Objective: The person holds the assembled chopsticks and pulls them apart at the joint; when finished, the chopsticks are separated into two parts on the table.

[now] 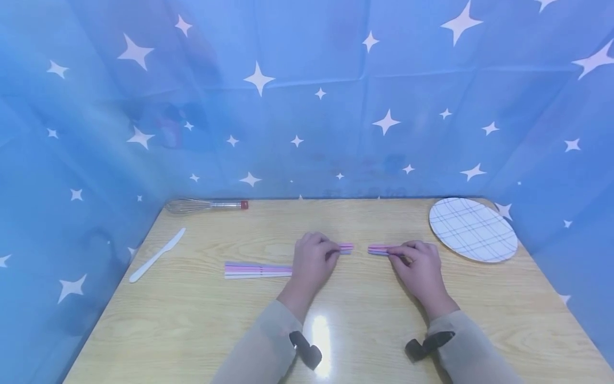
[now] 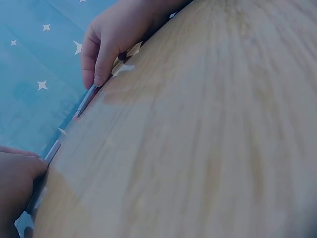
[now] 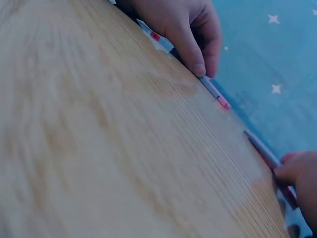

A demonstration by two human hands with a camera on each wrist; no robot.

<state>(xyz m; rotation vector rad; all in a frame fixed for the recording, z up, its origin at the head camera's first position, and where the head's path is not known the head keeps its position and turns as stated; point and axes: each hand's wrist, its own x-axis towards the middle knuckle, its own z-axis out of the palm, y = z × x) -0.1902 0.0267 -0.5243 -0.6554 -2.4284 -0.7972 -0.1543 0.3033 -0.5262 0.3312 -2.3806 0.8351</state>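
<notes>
My left hand point(image 1: 313, 261) pinches a small bundle of thin pink and purple sticks point(image 1: 345, 248), whose tips poke out to its right. Facing it across a short gap, my right hand point(image 1: 418, 266) pinches matching pink and purple sticks point(image 1: 378, 249) between thumb and fingertips. Both bundles lie low along the wooden table. Left of my left hand is a row of purple, pink and white sticks point(image 1: 258, 270); that hand covers the row's right end. In the right wrist view, the left hand's sticks point(image 3: 216, 94) show a dark ring and pinkish end.
A wire whisk point(image 1: 207, 206) with a red-ended handle lies at the back left. Nearer the left edge is a white knife point(image 1: 157, 255). At the back right sits a white checked plate point(image 1: 472, 230). Blue star-patterned cloth point(image 1: 307, 106) hangs around the table point(image 1: 192, 330).
</notes>
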